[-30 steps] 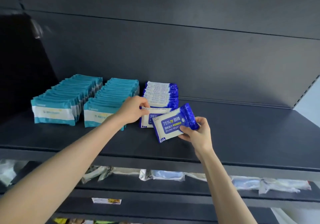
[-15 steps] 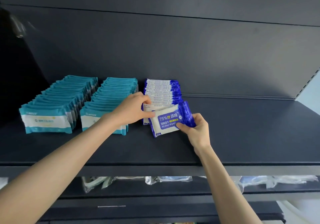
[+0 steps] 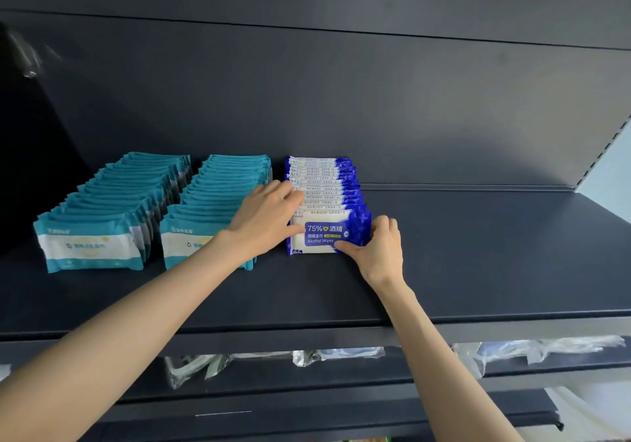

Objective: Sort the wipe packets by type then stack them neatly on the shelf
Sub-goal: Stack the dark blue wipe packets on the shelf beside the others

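- On the shelf [image 3: 478, 253], packets stand on edge in three rows: two teal rows [image 3: 112, 202] [image 3: 218, 195] at the left, and a blue row [image 3: 321, 182] just beside them.
- The front packet [image 3: 324, 233] stands upright against the blue row's near end, label facing out.
- The right grip [image 3: 379, 250] pinches its right end, thumb on the face and fingers curled behind.
- The left grip [image 3: 266, 216] lies loosely across the blue row's tops, holding nothing, with its thumb touching the front packet's left edge.
- Clear bags [image 3: 341, 354] lie on the shelf below.
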The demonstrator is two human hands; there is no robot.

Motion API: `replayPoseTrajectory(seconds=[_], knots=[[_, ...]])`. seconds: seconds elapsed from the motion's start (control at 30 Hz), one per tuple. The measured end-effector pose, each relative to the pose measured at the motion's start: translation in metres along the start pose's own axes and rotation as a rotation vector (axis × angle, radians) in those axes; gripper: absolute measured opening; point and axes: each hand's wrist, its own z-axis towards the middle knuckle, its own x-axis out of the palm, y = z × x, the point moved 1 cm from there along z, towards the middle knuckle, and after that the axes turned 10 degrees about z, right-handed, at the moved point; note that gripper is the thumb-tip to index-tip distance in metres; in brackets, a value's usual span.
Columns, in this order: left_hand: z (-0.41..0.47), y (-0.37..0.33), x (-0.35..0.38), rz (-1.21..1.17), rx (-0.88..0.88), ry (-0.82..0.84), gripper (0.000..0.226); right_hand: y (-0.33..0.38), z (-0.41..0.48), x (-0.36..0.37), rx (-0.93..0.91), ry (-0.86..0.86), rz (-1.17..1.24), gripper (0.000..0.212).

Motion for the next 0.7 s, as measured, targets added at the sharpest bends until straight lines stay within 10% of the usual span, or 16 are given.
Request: replayPoseTrajectory(seconds=[0.17, 0.7], knots=[[0.0, -0.001, -0.001, 0.06, 0.06, 0.019, 0.059, 0.001, 0.002, -0.001, -0.239, 0.032, -0.143, 0.095], [0.011, 0.001, 0.011, 0.351, 0.159, 0.114, 0.061, 0.002, 0.02, 0.003, -0.306, 0.143, -0.414, 0.084]])
